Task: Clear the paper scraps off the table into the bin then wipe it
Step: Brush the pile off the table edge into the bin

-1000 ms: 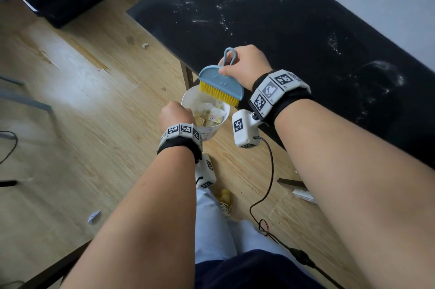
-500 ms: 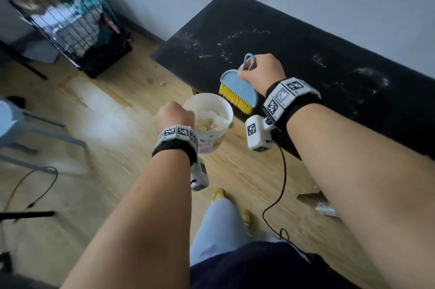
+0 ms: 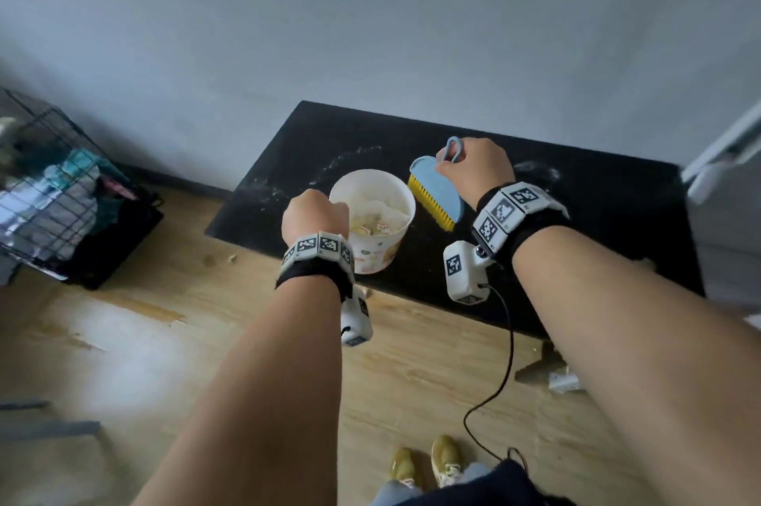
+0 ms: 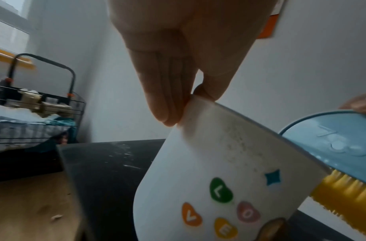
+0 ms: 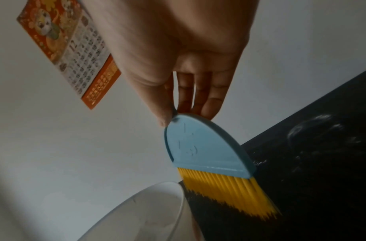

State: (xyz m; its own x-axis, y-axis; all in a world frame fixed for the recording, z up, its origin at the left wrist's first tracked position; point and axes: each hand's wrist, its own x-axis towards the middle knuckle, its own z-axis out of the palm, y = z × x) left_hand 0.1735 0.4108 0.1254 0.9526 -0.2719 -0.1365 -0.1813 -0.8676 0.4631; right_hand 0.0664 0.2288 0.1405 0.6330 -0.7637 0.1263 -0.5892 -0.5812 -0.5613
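Note:
A white paper cup (image 3: 379, 242) with coloured letters serves as the bin and holds paper scraps (image 3: 370, 223). My left hand (image 3: 315, 213) pinches its near rim, thumb inside and fingers (image 4: 163, 104) outside, holding the cup (image 4: 219, 187) above the front edge of the black table (image 3: 597, 242). My right hand (image 3: 477, 168) grips the loop handle of a small blue brush (image 3: 438, 192) with yellow bristles, just right of the cup. In the right wrist view the brush (image 5: 207, 151) hangs bristles down beside the cup rim (image 5: 157, 203). White dust smears (image 3: 341, 166) streak the tabletop.
A wire basket (image 3: 53, 184) full of clothes stands on the wooden floor at left. Small paper scraps (image 3: 232, 257) lie on the floor near the table's edge, and more debris (image 3: 564, 380) at right. A cable (image 3: 500, 374) trails from my right wrist. A calendar (image 5: 73, 47) hangs on the wall.
My view has tilted up toward the wall. Both hands have risen, bringing the cup from below the table edge to above the tabletop; the brush now sits right of the cup.

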